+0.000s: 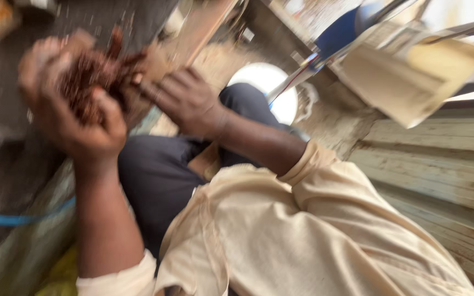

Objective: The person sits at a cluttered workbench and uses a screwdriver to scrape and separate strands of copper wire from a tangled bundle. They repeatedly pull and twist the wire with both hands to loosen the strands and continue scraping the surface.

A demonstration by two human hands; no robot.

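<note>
Reddish-brown fibrous clump point(91, 77), coarse and stringy like husk or shredded bark, sits at the upper left of the view, above the person's dark trousers point(160, 175), and is caught between both hands. It looks ragged and matted, dark rust in colour with loose strands sticking out at its top, and motion blur hides any finer texture. Its long axis runs roughly on a diagonal, from lower left beside the left thumb up toward the upper right, where one tuft points away from the trousers. The left hand point(69, 118) wraps it from below and from the left, fingers curled around the mass and thumb pressed against its lower edge, so the hand is closed on the clump. The right hand point(185, 101) comes in from the right of the clump, just above the trousers, with fingers bent together and fingertips pushed into the fibres at its right end; it seems to pinch that end, though blur leaves the exact grip unclear. A pale wooden piece point(204, 27) slants upward behind the right hand. Cream sleeves point(314, 164) cover both arms below the trousers in the view, and a white round object point(272, 87) lies just right of the trousers.
</note>
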